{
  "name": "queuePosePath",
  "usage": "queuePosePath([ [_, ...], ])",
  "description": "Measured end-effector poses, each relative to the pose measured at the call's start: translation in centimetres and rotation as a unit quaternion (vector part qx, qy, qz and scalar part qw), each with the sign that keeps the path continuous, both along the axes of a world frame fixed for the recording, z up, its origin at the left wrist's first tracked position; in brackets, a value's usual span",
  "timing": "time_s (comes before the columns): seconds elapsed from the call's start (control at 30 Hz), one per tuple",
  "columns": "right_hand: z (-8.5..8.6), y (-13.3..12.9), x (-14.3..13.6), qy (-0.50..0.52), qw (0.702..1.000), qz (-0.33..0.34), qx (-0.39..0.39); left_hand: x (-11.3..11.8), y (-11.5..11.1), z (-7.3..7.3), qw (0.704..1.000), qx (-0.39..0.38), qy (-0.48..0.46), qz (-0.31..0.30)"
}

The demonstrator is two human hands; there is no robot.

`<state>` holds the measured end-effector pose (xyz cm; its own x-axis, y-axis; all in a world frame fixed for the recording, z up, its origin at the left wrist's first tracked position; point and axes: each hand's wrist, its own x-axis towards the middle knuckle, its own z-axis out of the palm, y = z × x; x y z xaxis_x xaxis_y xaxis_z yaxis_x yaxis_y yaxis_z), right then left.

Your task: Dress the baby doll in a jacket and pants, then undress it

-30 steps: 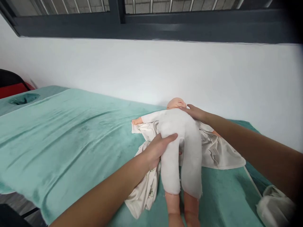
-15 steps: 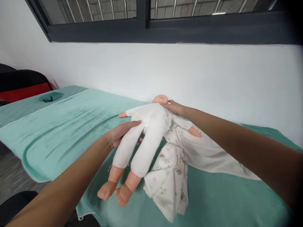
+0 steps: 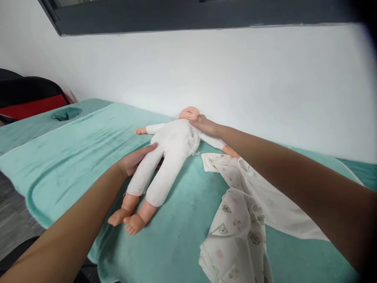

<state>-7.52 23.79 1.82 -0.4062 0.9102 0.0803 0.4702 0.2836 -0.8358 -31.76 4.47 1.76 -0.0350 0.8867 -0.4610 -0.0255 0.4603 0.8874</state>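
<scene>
A baby doll (image 3: 173,137) with a white cloth body lies face up, its head toward the wall and its bare feet toward me. My left hand (image 3: 138,159) holds it at the hip and upper thigh, thumb on top and the other fingers mostly hidden underneath. Up at the neck, my right hand (image 3: 204,125) grips beside the head, with some fingers out of sight behind it. To the doll's right in view lies a rumpled white baby garment (image 3: 235,232) printed with small animals, partly covered by my right forearm.
Green plush covers (image 3: 88,145) spread over the bed, which has a round face hole (image 3: 66,114) at the far left. A white wall (image 3: 250,86) runs along its back, below a dark window frame (image 3: 182,15). A black and red chair (image 3: 32,98) stands at left.
The doll has shifted left and lies apart from the printed garment, which it partly overlapped before. Both hands have moved along with it. My view has tilted downward.
</scene>
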Motion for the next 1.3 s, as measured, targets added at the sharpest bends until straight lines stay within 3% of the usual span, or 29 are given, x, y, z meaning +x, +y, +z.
queuePosePath([
  [0.1, -1.2, -0.2, 3.9, -0.145, 0.989, -0.041, 0.001, -0.4, -0.6, 0.1, 0.999, 0.028, 0.038, -0.011],
  [0.2, -2.2, -1.7, 10.2, -0.213, 0.975, -0.066, -0.002, -0.4, -1.2, 0.6, 0.983, 0.056, 0.173, 0.032],
  [0.3, -2.6, -4.6, 17.3, -0.294, 0.950, -0.102, 0.010, 1.9, -2.5, 2.0, 0.910, 0.118, 0.368, 0.152],
  [0.37, -2.5, -6.9, 21.6, -0.348, 0.931, -0.104, 0.022, 5.0, -4.0, 2.9, 0.864, 0.201, 0.422, 0.190],
  [0.4, -2.3, -8.0, 23.4, -0.371, 0.923, -0.099, 0.027, 7.0, -4.8, 3.2, 0.862, 0.237, 0.416, 0.166],
  [0.43, -2.0, -9.2, 24.9, -0.391, 0.915, -0.091, 0.030, 9.1, -5.7, 3.2, 0.882, 0.245, 0.391, 0.099],
  [0.47, -1.7, -10.2, 26.2, -0.408, 0.909, -0.083, 0.032, 11.2, -6.5, 3.0, 0.907, 0.223, 0.357, 0.000],
  [0.5, -1.2, -11.2, 27.2, -0.422, 0.903, -0.074, 0.034, 13.3, -7.3, 2.7, 0.912, 0.199, 0.340, -0.112],
  [0.57, 0.1, -13.0, 28.6, -0.441, 0.894, -0.059, 0.043, 16.8, -8.4, 1.8, 0.868, 0.187, 0.381, -0.256],
  [0.67, 2.6, -16.1, 29.4, -0.440, 0.894, -0.034, 0.078, 20.7, -9.1, 1.0, 0.822, 0.217, 0.412, -0.328],
  [0.77, 5.1, -20.1, 29.5, -0.401, 0.907, -0.007, 0.127, 24.1, -9.6, 1.9, 0.782, 0.341, 0.410, -0.321],
  [0.83, 6.5, -23.5, 29.6, -0.332, 0.928, 0.031, 0.166, 26.5, -10.2, 3.1, 0.723, 0.444, 0.441, -0.293],
  [0.9, 7.7, -27.1, 29.9, -0.256, 0.945, 0.079, 0.186, 28.9, -10.9, 4.3, 0.652, 0.520, 0.461, -0.304],
  [1.0, 9.5, -32.5, 31.1, -0.199, 0.954, 0.110, 0.196, 32.2, -12.0, 5.5, 0.551, 0.585, 0.478, -0.355],
  [1.07, 10.8, -35.6, 32.6, -0.178, 0.965, 0.086, 0.174, 33.9, -12.8, 6.0, 0.509, 0.600, 0.512, -0.346],
  [1.2, 12.1, -39.8, 36.4, -0.163, 0.985, 0.005, 0.049, 36.5, -14.4, 7.6, 0.515, 0.563, 0.602, -0.236],
  [1.3, 10.7, -41.2, 38.6, -0.139, 0.990, -0.021, -0.024, 38.5, -15.6, 9.5, 0.532, 0.531, 0.628, -0.200],
])
